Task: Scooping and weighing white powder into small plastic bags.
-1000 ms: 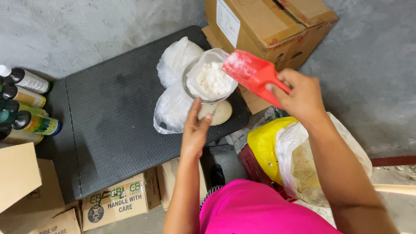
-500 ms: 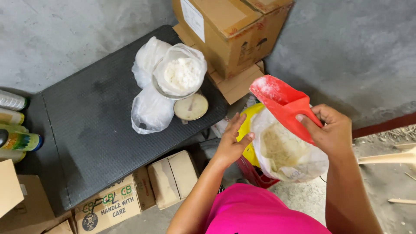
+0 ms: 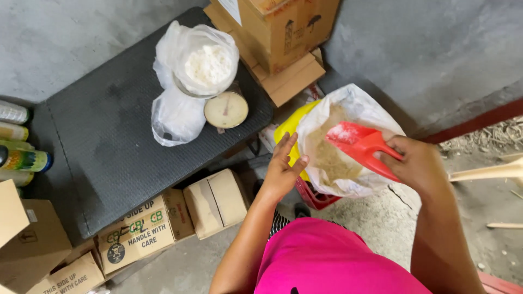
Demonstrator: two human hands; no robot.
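Observation:
My right hand (image 3: 417, 166) grips a red plastic scoop (image 3: 359, 144) and dips it into an open clear sack of tan powder (image 3: 332, 158) resting on a yellow and red container (image 3: 291, 128). My left hand (image 3: 283, 169) touches the sack's near rim with its fingers spread, holding nothing. On the dark mat (image 3: 109, 141) a small dial scale (image 3: 226, 109) carries a clear bag of white powder (image 3: 207, 62). A second clear plastic bag (image 3: 177, 117) lies slumped beside the scale.
Stacked cardboard boxes (image 3: 283, 32) stand behind the scale. More boxes (image 3: 141, 228) lie on the concrete floor at the lower left. Several bottles (image 3: 22, 158) line the left edge. A pale wooden stick (image 3: 485, 171) juts in from the right.
My right hand has carried the red scoop from over the bag on the scale down into the tan powder sack. My left hand left the scale and now rests on the sack's rim.

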